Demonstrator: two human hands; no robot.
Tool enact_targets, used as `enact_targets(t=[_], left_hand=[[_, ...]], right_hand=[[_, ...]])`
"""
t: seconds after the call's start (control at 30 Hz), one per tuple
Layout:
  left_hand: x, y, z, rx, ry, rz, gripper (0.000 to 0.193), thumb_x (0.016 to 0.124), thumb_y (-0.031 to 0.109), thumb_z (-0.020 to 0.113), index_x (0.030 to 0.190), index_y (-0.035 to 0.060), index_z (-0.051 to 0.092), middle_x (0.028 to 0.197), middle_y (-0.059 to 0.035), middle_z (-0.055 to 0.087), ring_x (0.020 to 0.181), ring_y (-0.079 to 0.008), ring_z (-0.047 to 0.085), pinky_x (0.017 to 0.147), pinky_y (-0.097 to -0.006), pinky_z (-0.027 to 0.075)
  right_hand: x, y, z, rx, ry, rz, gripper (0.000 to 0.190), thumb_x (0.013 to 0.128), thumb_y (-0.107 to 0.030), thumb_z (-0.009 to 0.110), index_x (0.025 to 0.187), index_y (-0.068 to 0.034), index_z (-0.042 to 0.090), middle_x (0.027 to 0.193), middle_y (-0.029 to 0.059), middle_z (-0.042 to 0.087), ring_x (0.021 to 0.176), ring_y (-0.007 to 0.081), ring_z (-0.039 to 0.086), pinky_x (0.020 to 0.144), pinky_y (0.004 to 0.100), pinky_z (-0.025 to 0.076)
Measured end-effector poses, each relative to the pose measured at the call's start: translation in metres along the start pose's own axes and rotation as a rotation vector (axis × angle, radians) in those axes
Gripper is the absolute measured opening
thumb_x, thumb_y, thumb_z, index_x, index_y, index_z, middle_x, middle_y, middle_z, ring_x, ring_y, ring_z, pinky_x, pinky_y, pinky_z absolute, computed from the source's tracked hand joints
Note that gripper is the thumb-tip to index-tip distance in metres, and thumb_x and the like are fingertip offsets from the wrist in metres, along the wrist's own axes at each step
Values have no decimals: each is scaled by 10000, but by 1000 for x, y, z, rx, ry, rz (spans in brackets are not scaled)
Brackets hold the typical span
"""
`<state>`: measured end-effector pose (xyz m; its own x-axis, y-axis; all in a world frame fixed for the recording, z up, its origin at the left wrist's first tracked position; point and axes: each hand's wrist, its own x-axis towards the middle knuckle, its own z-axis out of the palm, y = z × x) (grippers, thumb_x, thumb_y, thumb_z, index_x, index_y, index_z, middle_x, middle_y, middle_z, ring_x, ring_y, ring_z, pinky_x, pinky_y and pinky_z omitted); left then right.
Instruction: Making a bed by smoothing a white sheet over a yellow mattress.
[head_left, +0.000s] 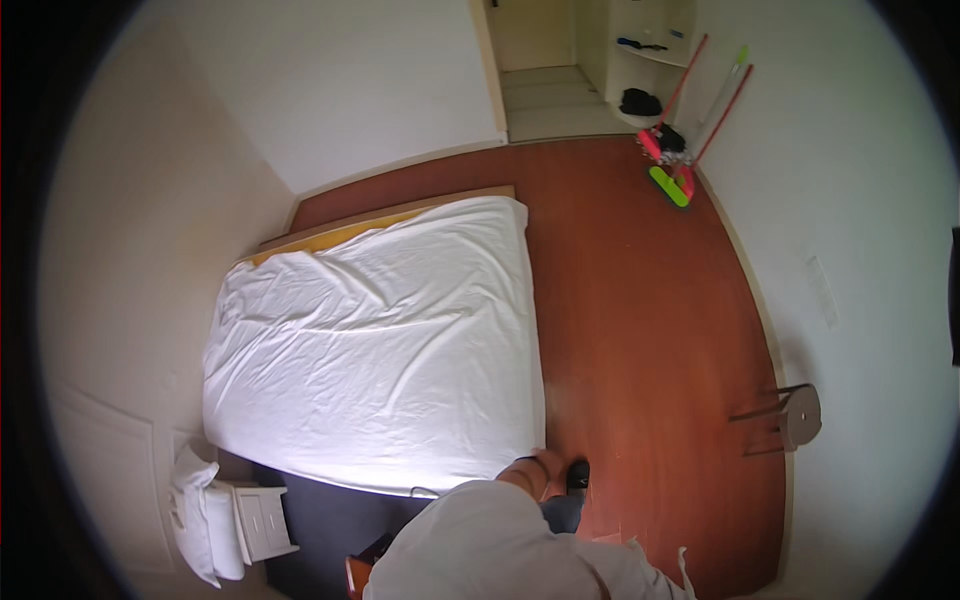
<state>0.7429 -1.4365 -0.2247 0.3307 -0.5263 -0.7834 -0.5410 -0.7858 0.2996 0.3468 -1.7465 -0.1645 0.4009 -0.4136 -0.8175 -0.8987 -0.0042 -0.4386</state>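
Note:
My left hand (552, 460) reaches down by the near right corner of a bed mattress, beside the edge of a wrinkled white sheet (390, 352). A dark band circles the wrist. The fingers are blurred, and I cannot tell whether they grip the sheet. The sheet covers most of the mattress; at the far end a strip of yellow mattress (330, 238) shows along a wooden bed frame (450, 201). Below the hand is my foot in a black slipper (577, 474). My right hand is out of view; a loose white strip (684, 571) hangs by my shirt.
Pillows (196, 517) rest on a white nightstand (262, 521) at lower left, beside a dark floor mat (322, 517). A round stool (802, 416) stands along the right wall. Brooms and a mop (670, 186) lean near the doorway (559, 105) and corner shelves (652, 52).

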Motion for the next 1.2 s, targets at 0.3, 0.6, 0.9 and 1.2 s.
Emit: enact_targets(t=[0.3, 0.6, 0.9, 1.2], left_hand=[[16, 259, -534, 699, 931, 620, 179, 814, 146, 573, 933, 103, 700, 976, -81, 672, 924, -263, 611, 903, -409, 396], [-90, 271, -778, 936, 767, 321, 210, 745, 188, 658, 944, 151, 712, 929, -65, 680, 931, -253, 610, 782, -401, 409], [69, 41, -643, -100, 761, 71, 428, 861, 332, 535, 1238, 130, 529, 1202, -139, 577, 1112, -306, 546, 918, -439, 445], [94, -134, -415, -1060, 582, -713, 594, 776, 487, 627, 1205, 82, 560, 1139, -149, 624, 1095, -308, 570, 931, -381, 441]], right_hand=[[139, -265, -108, -150, -102, -217, 330, 895, -343, 525, 1031, -50, 591, 861, 89, 606, 751, 210, 615, 606, 390, 499], [256, -414, -179, -345, -239, -322, 333, 896, -330, 527, 1055, -43, 588, 885, 88, 603, 775, 203, 607, 636, 393, 500], [455, -605, -271, -698, -298, -922, 339, 897, -318, 528, 1079, -37, 586, 909, 87, 599, 799, 196, 599, 666, 395, 501], [403, -938, -67, -785, -409, -698, 466, 908, -395, 482, 1143, -2, 566, 998, 124, 635, 923, 235, 596, 798, 350, 461]])
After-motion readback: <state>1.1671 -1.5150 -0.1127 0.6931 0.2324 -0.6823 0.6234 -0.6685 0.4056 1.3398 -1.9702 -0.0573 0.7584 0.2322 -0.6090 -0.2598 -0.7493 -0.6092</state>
